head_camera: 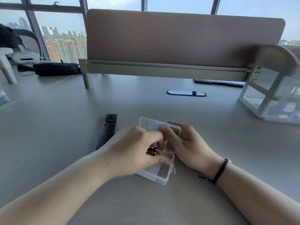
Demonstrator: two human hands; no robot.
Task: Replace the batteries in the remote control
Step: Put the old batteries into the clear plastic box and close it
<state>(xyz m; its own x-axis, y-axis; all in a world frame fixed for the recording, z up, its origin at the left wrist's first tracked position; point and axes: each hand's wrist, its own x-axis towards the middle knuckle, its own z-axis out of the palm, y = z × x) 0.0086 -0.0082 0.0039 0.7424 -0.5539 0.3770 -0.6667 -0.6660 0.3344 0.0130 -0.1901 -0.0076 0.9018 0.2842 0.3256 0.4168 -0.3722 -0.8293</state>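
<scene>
Here the black remote control lies flat on the desk, toward its near edge, just left of a clear plastic box with its lid raised. The left hand reaches into the box, fingers closed around small copper-coloured batteries. The right hand holds the lid, fingers clamped on its edge. If the lid slips, it may fall onto the left hand, and the light box could slide and spill the batteries.

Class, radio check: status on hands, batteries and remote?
Left hand pinching copper-black batteries over clear plastic box. Right hand steadies lid. Black remote untouched.
</scene>
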